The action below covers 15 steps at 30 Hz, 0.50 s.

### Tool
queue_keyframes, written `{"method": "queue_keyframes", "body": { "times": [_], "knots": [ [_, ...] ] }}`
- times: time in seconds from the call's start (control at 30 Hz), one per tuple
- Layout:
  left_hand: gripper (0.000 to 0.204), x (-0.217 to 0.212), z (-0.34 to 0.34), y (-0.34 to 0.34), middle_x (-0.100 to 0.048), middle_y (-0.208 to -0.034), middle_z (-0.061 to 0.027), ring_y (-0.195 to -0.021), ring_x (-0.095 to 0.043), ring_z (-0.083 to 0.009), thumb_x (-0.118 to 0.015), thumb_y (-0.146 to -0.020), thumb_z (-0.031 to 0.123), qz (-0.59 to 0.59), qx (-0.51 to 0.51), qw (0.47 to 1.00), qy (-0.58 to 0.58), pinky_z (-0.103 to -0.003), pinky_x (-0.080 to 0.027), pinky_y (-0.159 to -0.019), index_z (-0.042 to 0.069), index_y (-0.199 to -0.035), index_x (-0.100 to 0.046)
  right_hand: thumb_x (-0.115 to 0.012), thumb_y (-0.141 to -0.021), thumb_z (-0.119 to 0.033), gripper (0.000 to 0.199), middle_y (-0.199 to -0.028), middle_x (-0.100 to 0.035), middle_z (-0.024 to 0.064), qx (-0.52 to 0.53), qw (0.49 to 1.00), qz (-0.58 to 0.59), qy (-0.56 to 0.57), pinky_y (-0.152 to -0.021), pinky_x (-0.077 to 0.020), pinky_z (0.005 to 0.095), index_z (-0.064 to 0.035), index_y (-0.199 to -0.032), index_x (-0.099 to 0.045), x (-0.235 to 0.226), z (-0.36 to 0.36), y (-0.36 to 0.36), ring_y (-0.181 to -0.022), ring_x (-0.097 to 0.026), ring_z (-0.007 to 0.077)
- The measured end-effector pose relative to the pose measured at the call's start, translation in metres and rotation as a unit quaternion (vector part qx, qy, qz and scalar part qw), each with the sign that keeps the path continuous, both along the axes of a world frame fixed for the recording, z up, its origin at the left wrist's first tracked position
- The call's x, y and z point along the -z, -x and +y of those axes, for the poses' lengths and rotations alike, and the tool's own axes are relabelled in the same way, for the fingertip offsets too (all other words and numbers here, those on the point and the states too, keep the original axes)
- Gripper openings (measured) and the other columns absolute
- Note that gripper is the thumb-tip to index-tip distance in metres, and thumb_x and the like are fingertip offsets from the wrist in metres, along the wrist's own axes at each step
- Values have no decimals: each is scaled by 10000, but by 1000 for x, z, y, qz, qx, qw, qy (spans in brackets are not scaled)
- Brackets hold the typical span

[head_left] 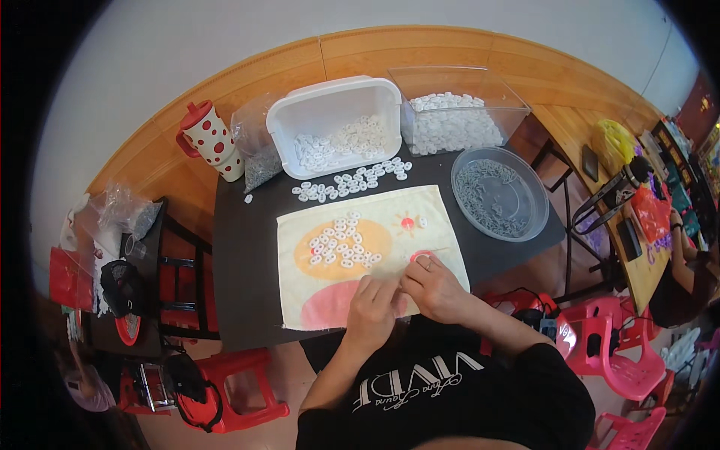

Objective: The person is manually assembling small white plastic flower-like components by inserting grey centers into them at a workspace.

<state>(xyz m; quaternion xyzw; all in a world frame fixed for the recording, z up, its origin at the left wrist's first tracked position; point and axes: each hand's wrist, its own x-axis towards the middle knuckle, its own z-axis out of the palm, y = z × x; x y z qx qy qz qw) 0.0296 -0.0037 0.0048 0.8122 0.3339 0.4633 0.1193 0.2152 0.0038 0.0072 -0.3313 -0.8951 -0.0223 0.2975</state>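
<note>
Over the near right part of a patterned cream cloth (405,210), my two hands meet with their fingertips close together. My left hand (371,307) is closed in a pinch, and so is my right hand (433,289), which wears a ring. Whatever lies between the fingers is too small and too covered to make out. Left of my hands, several small white oval pieces with dark holes (341,246) lie loose on the cloth's orange patch. One more white piece (423,223) rests alone beside the printed sun.
Behind the cloth stand a white tub (274,127) and a clear box (517,112) of white pieces. A round tub (541,214) of small grey metal parts sits right. A bag of grey parts (262,165) and spotted tumbler (214,142) stand left. Another person's arm (679,240) shows far right.
</note>
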Motion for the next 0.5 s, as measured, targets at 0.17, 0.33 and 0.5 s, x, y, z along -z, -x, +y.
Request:
{"method": "queue_keyframes", "body": {
  "times": [0.17,0.33,0.5],
  "knots": [
    [296,4,1,8,-637,-818,-150,-761,-612,-325,-668,-787,-78,-112,-5,987,113,-388,-504,-678,-19,-1077,-679,-693,-763,-59,157,-843,-561,115,-31,985,130,112,-718,-452,423,-25,-898,-620,-1,6,3,-812,-562,335],
    [296,-8,7,15,-653,-847,-144,-765,-616,-323,-658,-817,-80,-169,47,969,176,-385,-509,-687,2,-1101,-683,-708,-874,3,71,-812,-597,43,-41,867,307,390,-654,-410,263,-10,-926,-660,-27,5,6,-734,-536,133],
    [362,-13,11,20,-639,-891,-150,-807,-606,-336,-652,-785,-96,-139,49,986,79,-389,-505,-694,-15,-1137,-658,-683,-916,-4,53,-860,-586,6,-55,847,328,415,-653,-382,229,-4,-963,-658,-18,7,9,-760,-495,73]
  ]
}}
